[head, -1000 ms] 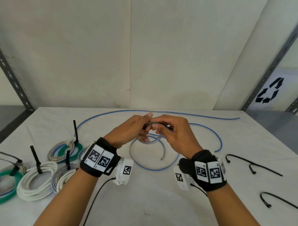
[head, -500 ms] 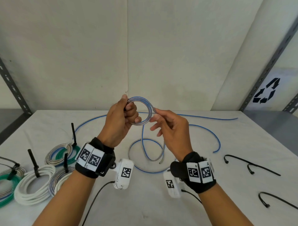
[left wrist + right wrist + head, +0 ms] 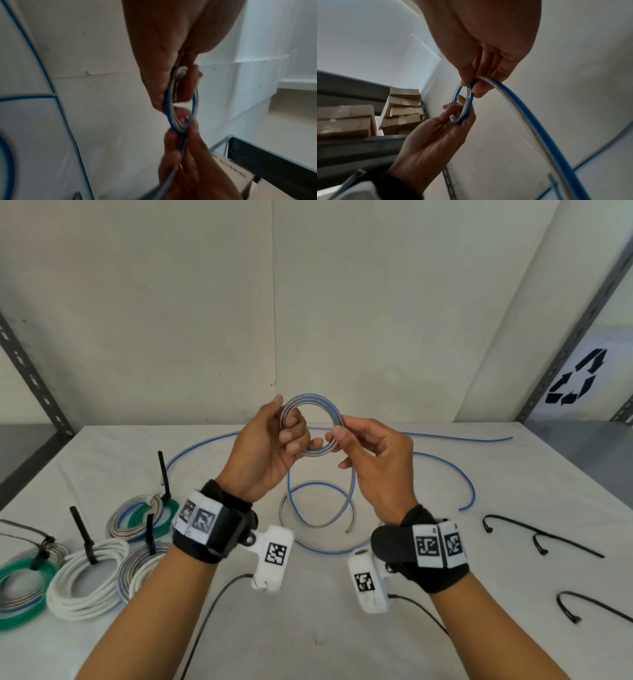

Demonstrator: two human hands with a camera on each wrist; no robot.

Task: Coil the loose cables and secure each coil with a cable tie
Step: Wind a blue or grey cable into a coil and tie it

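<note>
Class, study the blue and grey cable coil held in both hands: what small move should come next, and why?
Probably the right hand should wrap another loop onto the coil that the left hand holds, since much loose cable lies uncoiled on the table.

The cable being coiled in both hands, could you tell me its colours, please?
Blue and grey striped cable; clearest in the head view.

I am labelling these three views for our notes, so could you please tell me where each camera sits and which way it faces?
Head: worn on the head, looking forward and down at the table; shows both forearms, the left hand and right hand holding the blue-grey cable coil.
Left wrist: under the left hand, looking along it to the coil and wall.
Right wrist: under the right hand, facing the coil and shelved boxes.
All three show both hands on the coil.
</note>
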